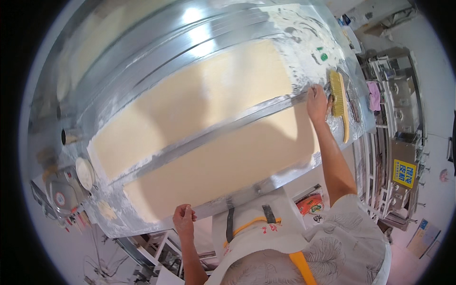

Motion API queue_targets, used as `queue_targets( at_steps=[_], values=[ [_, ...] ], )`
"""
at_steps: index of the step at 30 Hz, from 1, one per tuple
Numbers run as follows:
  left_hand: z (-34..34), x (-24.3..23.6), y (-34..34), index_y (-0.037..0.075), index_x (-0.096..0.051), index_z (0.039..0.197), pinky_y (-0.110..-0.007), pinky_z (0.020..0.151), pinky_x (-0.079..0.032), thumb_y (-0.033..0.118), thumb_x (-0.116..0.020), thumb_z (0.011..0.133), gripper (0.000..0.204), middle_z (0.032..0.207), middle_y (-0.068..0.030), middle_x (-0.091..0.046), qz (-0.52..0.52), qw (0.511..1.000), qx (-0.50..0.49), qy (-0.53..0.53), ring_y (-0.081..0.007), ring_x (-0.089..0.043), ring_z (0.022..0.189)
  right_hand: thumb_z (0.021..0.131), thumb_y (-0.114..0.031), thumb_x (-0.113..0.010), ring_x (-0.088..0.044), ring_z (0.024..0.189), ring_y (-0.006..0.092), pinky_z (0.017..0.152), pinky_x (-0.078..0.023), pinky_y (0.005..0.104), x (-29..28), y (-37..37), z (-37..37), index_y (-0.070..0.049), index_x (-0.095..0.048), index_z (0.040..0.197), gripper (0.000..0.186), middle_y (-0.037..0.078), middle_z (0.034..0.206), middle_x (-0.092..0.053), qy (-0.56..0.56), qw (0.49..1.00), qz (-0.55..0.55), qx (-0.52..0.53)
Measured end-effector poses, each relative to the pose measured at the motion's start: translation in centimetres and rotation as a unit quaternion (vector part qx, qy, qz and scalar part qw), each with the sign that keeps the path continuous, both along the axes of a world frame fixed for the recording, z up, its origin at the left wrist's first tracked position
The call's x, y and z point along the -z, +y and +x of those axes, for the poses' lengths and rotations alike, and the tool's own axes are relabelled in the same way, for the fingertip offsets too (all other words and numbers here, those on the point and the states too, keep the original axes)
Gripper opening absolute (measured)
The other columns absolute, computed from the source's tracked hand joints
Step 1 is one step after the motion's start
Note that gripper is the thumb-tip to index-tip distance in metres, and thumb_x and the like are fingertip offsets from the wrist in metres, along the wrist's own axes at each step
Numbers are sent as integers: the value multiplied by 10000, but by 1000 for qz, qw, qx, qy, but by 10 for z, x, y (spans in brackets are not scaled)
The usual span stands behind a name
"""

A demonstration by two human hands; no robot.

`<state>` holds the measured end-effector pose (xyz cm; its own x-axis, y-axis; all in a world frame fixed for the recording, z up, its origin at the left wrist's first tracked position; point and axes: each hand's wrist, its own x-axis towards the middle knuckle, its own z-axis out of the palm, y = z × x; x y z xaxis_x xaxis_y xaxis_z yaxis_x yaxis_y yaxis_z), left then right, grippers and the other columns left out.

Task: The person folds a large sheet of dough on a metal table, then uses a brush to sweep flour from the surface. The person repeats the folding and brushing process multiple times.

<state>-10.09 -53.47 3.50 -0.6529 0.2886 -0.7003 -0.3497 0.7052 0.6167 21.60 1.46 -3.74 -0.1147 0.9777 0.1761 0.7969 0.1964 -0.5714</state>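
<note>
With right grip curled, at far right corner of near dough sheet, just left of yellow brush; cannot tell if pinching anything. With left grip bunched, by near edge of metal counter; cannot tell if closed. Across narrow strip, far dough sheet. Beyond at right, scattered flour.

We cannot tell whether the right hand grips anything, as its underside is hidden from us. The left hand is curled, and we cannot see into its palm; the forearm behind it is cut off by the lower edge. The green bits are too small for us to identify, and the red package shows only partly.
</note>
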Motion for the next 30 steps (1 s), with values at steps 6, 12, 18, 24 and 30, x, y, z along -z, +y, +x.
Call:
queue_targets(
  at_steps=[6, 12, 18, 24, 30],
  values=[
    [62, -17, 98, 7, -697, 1111, -273, 598, -516, 145, -674, 1063, 148, 818, -56, -689, 11, 998, 59, -15, -117, -633, 651, 1043, -317, -647, -642, 1127, 464, 938, -505, 562, 33, 121, 48, 2, -619, 1310, 416, 257, 1203, -673, -100, 994, 4, -44],
    [93, -23, 145, -3, -696, 1111, -271, 602, -519, 153, -674, 1066, 164, 821, -60, -688, -15, 997, 70, 4, -118, -632, 654, 982, -488, -718, -576, 1166, 435, 944, -495, 546, 34, 157, -15, -34, -584, 1303, 572, 214, 1308, -592, -182, 967, 114, -134],
    [107, -30, 170, 0, -704, 1091, -268, 615, -528, 155, -671, 1067, 160, 819, -55, -694, -15, 995, 90, 34, -109, -644, 670, 1033, -250, -626, -701, 949, 384, 816, -571, 519, 66, 233, -11, -87, -603, 1228, 255, 156, 1039, -651, -228, 935, 108, -249],
    [110, -33, 175, 1, -709, 1076, -269, 624, -535, 146, -665, 1062, 152, 814, -50, -693, -32, 995, 83, 38, -101, -643, 672, 1079, -173, -569, -704, 733, 231, 604, -553, 370, 61, 228, -4, -49, -646, 1179, 176, 115, 911, -718, 97, 974, -173, -106],
    [98, -30, 166, 10, -716, 1085, -275, 636, -543, 159, -681, 1053, 156, 825, -58, -710, -28, 998, 62, 1, -100, -656, 684, 1057, -229, -696, -574, 712, 90, 616, -456, 231, -50, 143, -52, -10, -664, 1219, 274, 16, 896, -670, 541, 704, -428, -171]
  ],
)
